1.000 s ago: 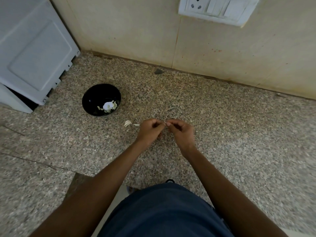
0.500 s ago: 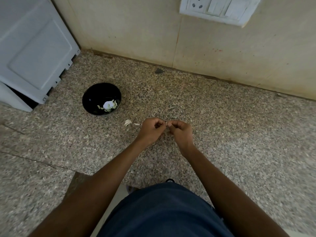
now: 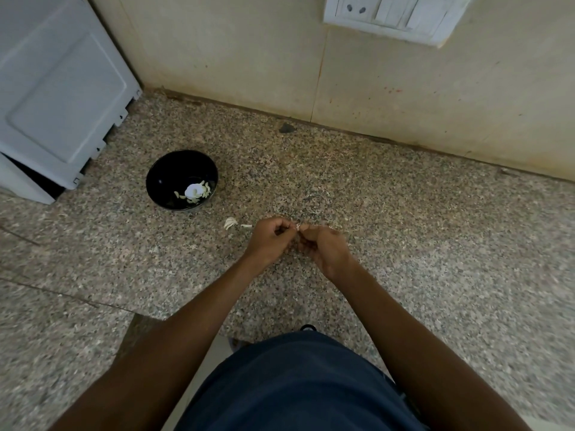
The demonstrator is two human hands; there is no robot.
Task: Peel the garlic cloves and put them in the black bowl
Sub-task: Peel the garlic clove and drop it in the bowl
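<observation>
A black bowl (image 3: 165,172) sits on the speckled granite counter (image 3: 404,228), with several pale peeled garlic cloves (image 3: 199,191) lying in it. Right of the bowl, my left hand (image 3: 269,241) and my right hand (image 3: 325,247) meet fingertip to fingertip just above the counter. Together they pinch one small whitish garlic clove (image 3: 297,226); most of it is hidden by the curled fingers. A small clump of garlic (image 3: 229,223) and a loose white piece (image 3: 246,226) lie on the counter between the bowl and my left hand.
A grey-white appliance (image 3: 59,98) stands at the back left, close to the bowl. The beige wall (image 3: 249,57) runs along the counter's far edge, with a switch plate (image 3: 392,17) up high. The counter's front edge drops off near my body.
Both hands stay together in the same spot, with only small finger movements on the clove. The bowl and the loose garlic have not moved.
</observation>
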